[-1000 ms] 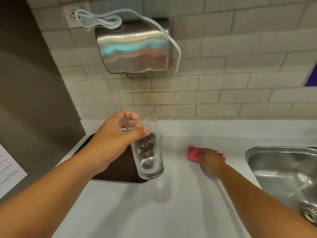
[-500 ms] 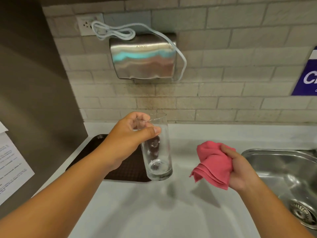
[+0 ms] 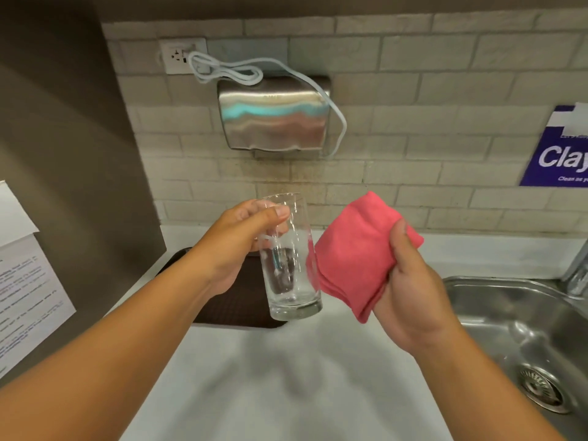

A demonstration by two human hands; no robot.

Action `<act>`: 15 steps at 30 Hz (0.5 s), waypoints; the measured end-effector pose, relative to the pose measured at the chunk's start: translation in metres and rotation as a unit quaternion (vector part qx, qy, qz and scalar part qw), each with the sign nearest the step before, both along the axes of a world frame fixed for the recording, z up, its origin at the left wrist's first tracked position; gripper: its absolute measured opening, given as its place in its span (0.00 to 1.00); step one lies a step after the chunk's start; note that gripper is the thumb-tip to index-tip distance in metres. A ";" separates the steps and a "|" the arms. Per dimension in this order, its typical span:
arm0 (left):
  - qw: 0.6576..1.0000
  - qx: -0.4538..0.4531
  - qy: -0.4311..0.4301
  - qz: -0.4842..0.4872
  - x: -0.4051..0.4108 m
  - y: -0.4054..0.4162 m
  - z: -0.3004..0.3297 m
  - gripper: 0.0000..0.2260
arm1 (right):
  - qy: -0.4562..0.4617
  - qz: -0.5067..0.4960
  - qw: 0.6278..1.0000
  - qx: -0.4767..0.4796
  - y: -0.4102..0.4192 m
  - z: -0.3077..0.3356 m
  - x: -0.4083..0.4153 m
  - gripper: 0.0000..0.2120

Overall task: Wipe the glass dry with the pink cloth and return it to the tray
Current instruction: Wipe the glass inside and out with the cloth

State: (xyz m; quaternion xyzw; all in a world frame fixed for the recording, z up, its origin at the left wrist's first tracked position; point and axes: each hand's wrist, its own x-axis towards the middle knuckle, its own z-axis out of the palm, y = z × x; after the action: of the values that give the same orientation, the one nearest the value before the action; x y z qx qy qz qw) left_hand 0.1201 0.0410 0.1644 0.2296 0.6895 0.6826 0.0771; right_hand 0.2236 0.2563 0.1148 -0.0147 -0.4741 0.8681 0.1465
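A tall clear glass [image 3: 294, 281] hangs upright above the counter, gripped near its rim by my left hand [image 3: 237, 241]. Its base sits over the right edge of the dark brown tray [image 3: 229, 310], which lies flat by the left wall. My right hand [image 3: 410, 288] holds the folded pink cloth [image 3: 353, 253] right beside the glass, the cloth's left edge touching or nearly touching the glass wall. Nothing else shows on the tray.
A steel sink [image 3: 521, 338] with a drain strainer [image 3: 541, 388] lies to the right, with part of a tap [image 3: 577, 272] at the edge. A metal hand dryer [image 3: 275, 117] with a white cord hangs on the tiled wall. A paper notice [image 3: 25, 281] is on the left wall.
My right hand picked the pink cloth up off the counter and brought it up and left against the glass. My left hand raised the glass slightly.
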 end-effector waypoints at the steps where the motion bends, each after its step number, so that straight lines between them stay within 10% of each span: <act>1: 1.000 0.002 -0.001 -0.007 0.001 -0.004 0.000 0.18 | 0.000 -0.017 0.999 0.031 -0.011 0.002 0.004 0.31; 11: 0.999 -0.007 0.016 -0.037 -0.004 -0.046 0.012 0.22 | 0.045 -0.100 0.938 0.329 -0.132 0.016 0.035 0.16; 15: 0.999 -0.006 0.022 -0.048 -0.002 -0.054 0.012 0.22 | 0.151 -0.115 0.887 0.420 -0.159 0.001 0.033 0.24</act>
State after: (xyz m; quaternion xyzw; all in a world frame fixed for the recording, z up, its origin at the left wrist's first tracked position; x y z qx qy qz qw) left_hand 0.1176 -0.0134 0.1764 0.2768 0.6833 0.6687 0.0962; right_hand 0.2562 0.0970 0.1153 0.1254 -0.7616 0.5563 0.3078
